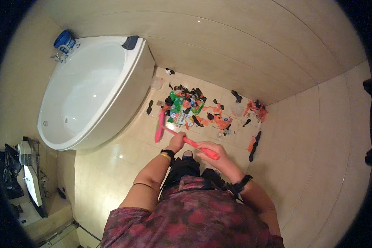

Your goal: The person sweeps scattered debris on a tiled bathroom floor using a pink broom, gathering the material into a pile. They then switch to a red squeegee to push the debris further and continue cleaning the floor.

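Observation:
My left hand (177, 141) grips the middle of the red handle of a pink-headed broom (160, 125). Nearer its thick end, my right hand (215, 155) holds the same handle. The long pink head rests on the tiled floor, left of a heap of litter. In that heap lie a green and white printed plastic bag (177, 108), black scraps and orange plastic scraps. More orange scraps (221, 121) and black pieces are scattered to the right. Each wrist wears a dark band.
A white corner bathtub (142, 71) stands at the left, with a dark cloth (130, 42) on its rim and a blue bucket (64, 39) by the taps. Tiled walls (235, 62) bound the floor behind and at the right. A black plastic bag (12, 173) hangs at the far left.

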`<action>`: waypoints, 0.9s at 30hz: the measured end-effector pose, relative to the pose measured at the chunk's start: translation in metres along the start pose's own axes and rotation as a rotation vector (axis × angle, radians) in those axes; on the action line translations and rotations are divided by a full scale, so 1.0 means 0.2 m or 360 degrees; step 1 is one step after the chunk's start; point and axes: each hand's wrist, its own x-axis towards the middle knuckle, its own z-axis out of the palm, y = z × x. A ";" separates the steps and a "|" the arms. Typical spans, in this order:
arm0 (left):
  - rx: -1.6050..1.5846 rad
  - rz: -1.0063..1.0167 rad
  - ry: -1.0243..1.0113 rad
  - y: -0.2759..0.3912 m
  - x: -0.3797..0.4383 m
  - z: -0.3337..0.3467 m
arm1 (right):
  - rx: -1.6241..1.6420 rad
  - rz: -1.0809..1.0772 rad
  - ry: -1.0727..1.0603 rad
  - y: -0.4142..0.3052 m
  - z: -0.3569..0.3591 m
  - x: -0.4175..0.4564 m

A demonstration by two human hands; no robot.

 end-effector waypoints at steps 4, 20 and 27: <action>-0.0202 0.0257 -0.0149 0.38 0.21 0.14 | -0.0297 -0.0076 0.0206 -0.23 -0.20 -0.07; -0.0091 0.0095 0.0038 0.50 0.06 -0.39 | -0.0159 -0.0345 -0.0065 -0.42 -0.21 0.17; -0.0094 -0.0516 0.0480 0.05 0.07 -0.41 | 0.0378 0.0042 -0.0337 0.09 0.15 0.42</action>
